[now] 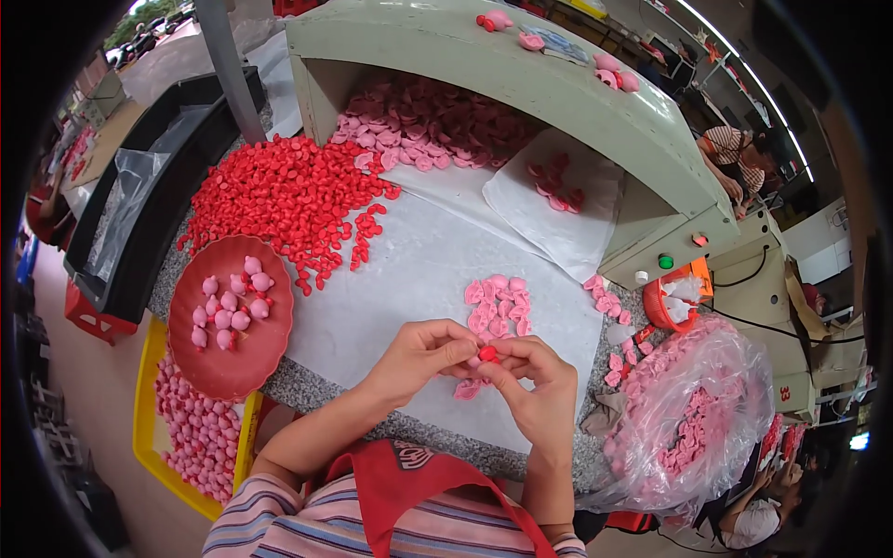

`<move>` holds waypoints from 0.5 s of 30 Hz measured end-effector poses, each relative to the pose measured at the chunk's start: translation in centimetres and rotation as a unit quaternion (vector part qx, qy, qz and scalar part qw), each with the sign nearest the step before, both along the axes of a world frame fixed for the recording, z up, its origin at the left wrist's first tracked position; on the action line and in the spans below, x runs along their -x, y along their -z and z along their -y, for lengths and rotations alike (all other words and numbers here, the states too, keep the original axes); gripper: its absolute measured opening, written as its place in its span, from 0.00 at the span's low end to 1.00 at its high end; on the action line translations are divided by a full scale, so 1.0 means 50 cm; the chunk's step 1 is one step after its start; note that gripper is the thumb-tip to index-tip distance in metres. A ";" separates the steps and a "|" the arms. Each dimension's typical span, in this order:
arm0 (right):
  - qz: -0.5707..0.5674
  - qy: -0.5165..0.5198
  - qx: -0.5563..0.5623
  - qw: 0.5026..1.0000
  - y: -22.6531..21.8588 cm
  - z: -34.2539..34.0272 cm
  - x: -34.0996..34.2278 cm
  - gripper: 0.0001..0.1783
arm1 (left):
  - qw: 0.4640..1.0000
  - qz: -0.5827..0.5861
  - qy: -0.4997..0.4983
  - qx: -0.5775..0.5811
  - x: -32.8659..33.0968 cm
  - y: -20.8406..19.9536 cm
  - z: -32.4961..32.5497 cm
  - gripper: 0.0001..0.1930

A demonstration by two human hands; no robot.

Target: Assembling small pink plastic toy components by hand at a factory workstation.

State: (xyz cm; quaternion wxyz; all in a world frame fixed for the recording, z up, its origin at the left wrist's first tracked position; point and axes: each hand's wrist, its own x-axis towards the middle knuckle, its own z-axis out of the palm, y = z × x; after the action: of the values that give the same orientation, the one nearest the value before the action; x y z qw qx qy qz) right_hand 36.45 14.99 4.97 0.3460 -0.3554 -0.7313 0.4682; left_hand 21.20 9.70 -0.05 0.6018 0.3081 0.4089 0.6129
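Observation:
Over the front of the white sheet (pixel 400 279), my two hands meet with their fingertips pinched together. A small, rounded red plastic piece (pixel 487 353) shows between them, at the fingertips of my right hand (pixel 538 379). My left hand (pixel 423 358) pinches a small pink piece (pixel 473 362) right against the red one; the fingers cover most of it. Just beyond my hands lies a patch of pink shell-like pieces (pixel 498 302). Left of the sheet, a red scalloped plate (pixel 209 367) carries several round pink pieces with red parts joined on.
A heap of red pieces (pixel 279 191) lies at the back left. Pink shells (pixel 428 126) fill the opening of a grey-green machine (pixel 521 56). A yellow tray (pixel 144 418) sits low left; a black bin (pixel 102 251) stands behind. At right are a plastic bag (pixel 735 372) and red bowl (pixel 659 312).

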 end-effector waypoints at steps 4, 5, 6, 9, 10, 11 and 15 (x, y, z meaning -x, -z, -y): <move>0.044 0.039 0.005 0.998 0.000 0.019 0.004 0.15 | 1.000 -0.012 -0.028 0.002 -0.021 0.008 0.005 0.08; 0.044 0.039 0.006 0.998 0.004 0.017 0.002 0.15 | 1.000 -0.011 -0.028 0.003 -0.020 0.004 0.005 0.08; 0.001 0.042 0.080 0.996 0.012 0.012 -0.001 0.17 | 1.000 0.006 -0.015 0.023 -0.018 -0.004 0.003 0.08; -0.074 0.044 0.162 0.983 0.031 0.008 -0.005 0.19 | 1.000 0.006 -0.018 0.021 -0.027 -0.010 0.005 0.07; -0.106 0.041 0.171 0.979 0.033 0.011 -0.007 0.20 | 0.999 -0.011 -0.035 -0.003 -0.031 -0.013 0.006 0.07; -0.108 0.041 0.171 0.978 0.030 0.019 -0.006 0.20 | 0.999 -0.014 -0.035 -0.003 -0.032 -0.014 0.006 0.07; -0.133 0.056 0.164 0.976 0.030 0.031 0.004 0.18 | 0.999 -0.038 -0.015 -0.012 -0.023 -0.008 0.005 0.06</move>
State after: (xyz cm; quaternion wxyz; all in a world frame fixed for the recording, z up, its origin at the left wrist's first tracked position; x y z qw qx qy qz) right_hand 36.26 13.42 3.45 0.4031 -0.3823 -0.5704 0.6051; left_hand 22.34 9.47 0.35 0.5728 0.3325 0.4285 0.6145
